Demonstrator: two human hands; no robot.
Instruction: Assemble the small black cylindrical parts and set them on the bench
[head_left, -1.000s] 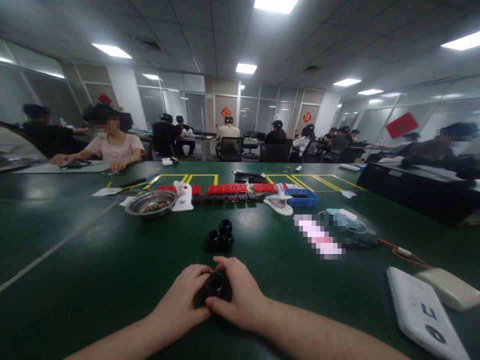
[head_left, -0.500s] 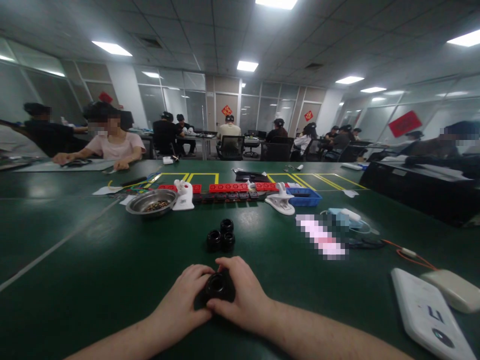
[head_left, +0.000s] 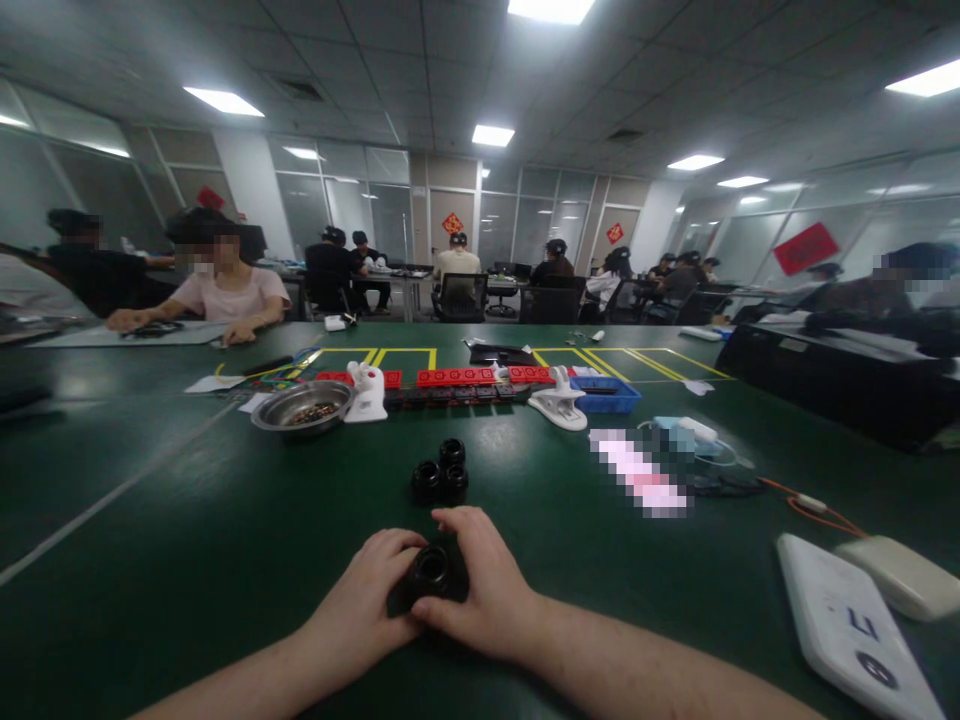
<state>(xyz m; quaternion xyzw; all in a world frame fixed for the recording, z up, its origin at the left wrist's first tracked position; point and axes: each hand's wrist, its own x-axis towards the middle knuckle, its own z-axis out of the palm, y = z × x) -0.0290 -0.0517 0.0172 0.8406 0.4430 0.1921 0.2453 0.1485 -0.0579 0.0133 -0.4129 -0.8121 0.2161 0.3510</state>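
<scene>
Black ring-shaped part (head_left: 433, 572), its round opening tilted up toward the camera, sits pinched between both hands low on the green table (head_left: 187, 520), its bottom edge hidden so contact with the table cannot be told. Left hand (head_left: 367, 600) curls round its left flank; right hand (head_left: 484, 590) wraps the right side, index finger arched over the top. Both sets of fingers are closed on it, equally near. Just beyond the part, farther from the person, lies a cluster of three similar black rings (head_left: 440, 472); well beyond those stands a metal bowl (head_left: 302, 405). Compared with half a second ago, the grip looks unchanged, the right index fingertip a touch farther forward.
</scene>
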